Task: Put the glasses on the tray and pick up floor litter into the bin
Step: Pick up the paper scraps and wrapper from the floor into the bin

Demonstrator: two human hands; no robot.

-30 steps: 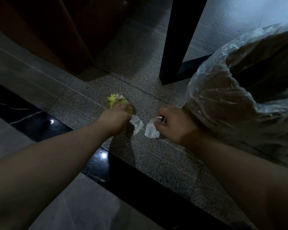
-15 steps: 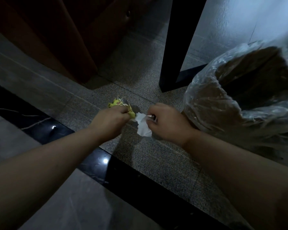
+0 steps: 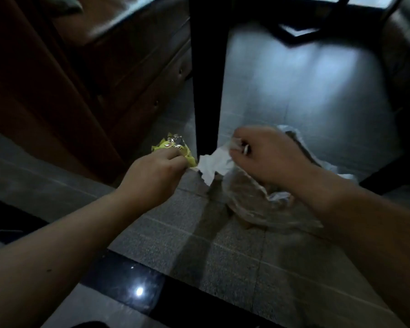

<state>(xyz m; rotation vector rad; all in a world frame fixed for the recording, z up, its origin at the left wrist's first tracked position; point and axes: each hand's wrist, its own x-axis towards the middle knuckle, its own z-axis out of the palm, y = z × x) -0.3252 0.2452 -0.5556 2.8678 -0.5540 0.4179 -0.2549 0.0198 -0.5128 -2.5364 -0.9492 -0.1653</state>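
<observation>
My left hand [image 3: 155, 175] is closed around a crumpled yellow snack wrapper [image 3: 173, 146], held above the floor. My right hand [image 3: 268, 155] grips a white tissue [image 3: 213, 166] that hangs down between the two hands. Under and behind the right hand stands the bin [image 3: 249, 202], lined with a clear plastic bag; my right forearm covers much of its opening. No glasses or tray are in view.
A black table leg [image 3: 207, 74] rises straight behind the hands. Dark brown wooden furniture [image 3: 85, 74] fills the left. A dark chair [image 3: 405, 72] stands at the right. The floor is grey tile with a glossy black strip [image 3: 128, 282] in front.
Both hands have risen off the floor with the wrapper and the tissue. The view has tilted up, and the bin now sits lower, under my right hand.
</observation>
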